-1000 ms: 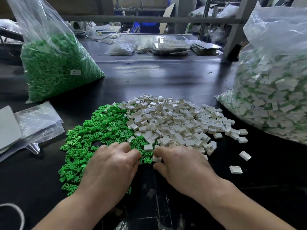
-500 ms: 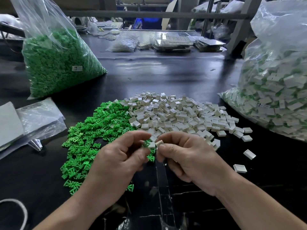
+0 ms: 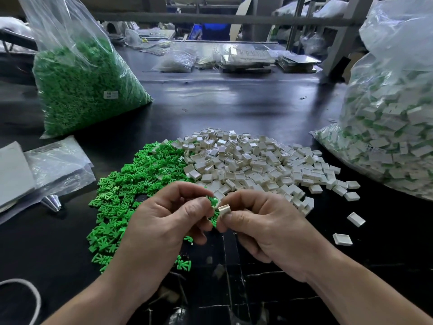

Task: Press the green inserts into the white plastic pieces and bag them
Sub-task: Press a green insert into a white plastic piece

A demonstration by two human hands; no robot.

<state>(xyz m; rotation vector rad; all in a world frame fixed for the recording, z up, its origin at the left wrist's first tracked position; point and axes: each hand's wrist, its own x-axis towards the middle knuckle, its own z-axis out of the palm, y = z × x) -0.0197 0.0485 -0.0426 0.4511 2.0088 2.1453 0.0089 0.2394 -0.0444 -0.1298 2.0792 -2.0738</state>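
Observation:
A heap of green inserts (image 3: 131, 191) lies on the black table, touching a heap of white plastic pieces (image 3: 253, 165) to its right. Above the near edge of both heaps, my left hand (image 3: 164, 221) pinches a green insert (image 3: 212, 200) between thumb and forefinger. My right hand (image 3: 264, 226) pinches a white piece (image 3: 224, 210) right beside it. The two parts are close together, apart by a small gap. A big clear bag of assembled white and green pieces (image 3: 389, 127) stands at the right.
A clear bag full of green inserts (image 3: 84, 85) stands at the back left. Flat empty plastic bags (image 3: 54, 165) lie at the left edge. Two loose white pieces (image 3: 342, 239) lie at the right. Trays and small bags sit at the far side of the table (image 3: 234, 99).
Both hands lifted off the heaps, each with a part. They rose and now hold the green insert and the white piece side by side above the table.

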